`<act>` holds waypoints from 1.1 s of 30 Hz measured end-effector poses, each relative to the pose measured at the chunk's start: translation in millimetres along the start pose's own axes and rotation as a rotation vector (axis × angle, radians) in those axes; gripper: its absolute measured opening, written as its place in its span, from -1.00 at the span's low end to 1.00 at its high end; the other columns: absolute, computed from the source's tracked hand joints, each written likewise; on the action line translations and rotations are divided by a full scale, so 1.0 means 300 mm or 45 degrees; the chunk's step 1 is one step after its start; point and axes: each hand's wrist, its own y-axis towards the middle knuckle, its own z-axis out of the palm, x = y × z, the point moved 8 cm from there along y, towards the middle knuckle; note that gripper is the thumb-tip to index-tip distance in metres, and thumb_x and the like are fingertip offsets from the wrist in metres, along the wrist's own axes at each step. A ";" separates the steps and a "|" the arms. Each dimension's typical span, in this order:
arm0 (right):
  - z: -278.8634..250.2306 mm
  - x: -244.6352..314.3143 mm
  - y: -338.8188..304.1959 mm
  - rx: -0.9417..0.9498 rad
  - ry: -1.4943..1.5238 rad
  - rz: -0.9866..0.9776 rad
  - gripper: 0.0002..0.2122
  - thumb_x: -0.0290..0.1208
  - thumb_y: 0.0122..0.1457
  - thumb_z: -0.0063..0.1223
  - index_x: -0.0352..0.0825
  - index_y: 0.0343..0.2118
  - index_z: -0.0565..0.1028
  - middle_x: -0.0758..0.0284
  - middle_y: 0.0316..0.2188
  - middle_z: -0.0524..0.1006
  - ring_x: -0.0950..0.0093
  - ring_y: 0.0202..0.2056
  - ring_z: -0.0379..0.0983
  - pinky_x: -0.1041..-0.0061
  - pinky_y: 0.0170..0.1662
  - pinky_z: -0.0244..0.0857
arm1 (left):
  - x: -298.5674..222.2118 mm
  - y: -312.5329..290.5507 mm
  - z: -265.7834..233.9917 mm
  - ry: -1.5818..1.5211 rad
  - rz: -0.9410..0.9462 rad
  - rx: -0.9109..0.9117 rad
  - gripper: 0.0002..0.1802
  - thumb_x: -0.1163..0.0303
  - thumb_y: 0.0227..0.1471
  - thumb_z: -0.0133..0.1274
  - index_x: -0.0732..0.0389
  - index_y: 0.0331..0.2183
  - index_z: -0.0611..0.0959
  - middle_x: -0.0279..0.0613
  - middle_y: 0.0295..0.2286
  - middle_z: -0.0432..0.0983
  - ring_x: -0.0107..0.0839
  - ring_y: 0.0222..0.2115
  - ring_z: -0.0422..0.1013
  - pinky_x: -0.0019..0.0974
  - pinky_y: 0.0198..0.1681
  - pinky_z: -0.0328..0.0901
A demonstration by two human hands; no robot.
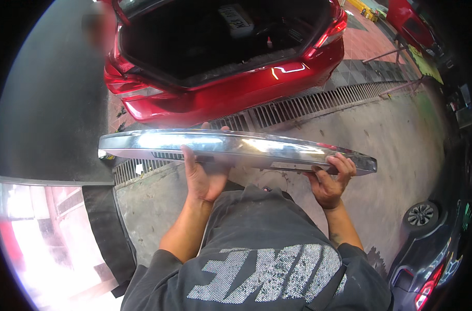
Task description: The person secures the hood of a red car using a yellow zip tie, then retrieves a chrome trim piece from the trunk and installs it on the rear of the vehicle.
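Long, gently curved strip of shiny chrome trim (236,144) is held level across the front of the person's body, in the space between the dark grey T-shirt with a pale dotted print (267,223) and the glossy red car with its boot open (210,103). The strip's left end sits higher in the view than its right end, and the bright upper face reflects light along its length.

The bare left hand (209,182) supports it left of the middle. Its palm is turned up under the strip, the thumb stands up against the near face, and two fingertips show over the far edge, so the hand is partly closed around it. The left forearm rises steeply from the lower edge, leaning slightly right.

The bare right hand (330,181) has hold of the strip near its right end. Its fingers are bent and bunched at the near edge, with the grip closed on the trim; how far they reach underneath is hidden. The right forearm slants up and to the left, so both elbows lie wider apart than the hands.

Below the strip spreads a grey concrete floor (371,140), crossed by a slotted metal drain grate (324,102) behind the car.
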 end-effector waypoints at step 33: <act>0.333 0.568 0.226 0.388 1.274 0.798 0.01 0.12 -0.06 0.61 -0.32 0.37 0.31 0.21 0.07 0.60 0.24 0.11 0.57 0.30 0.14 0.45 | -0.245 -0.163 0.218 0.767 -0.386 0.377 -0.07 0.45 0.15 0.39 0.22 0.38 0.21 0.15 0.22 0.35 -0.08 0.18 0.41 0.00 0.19 0.41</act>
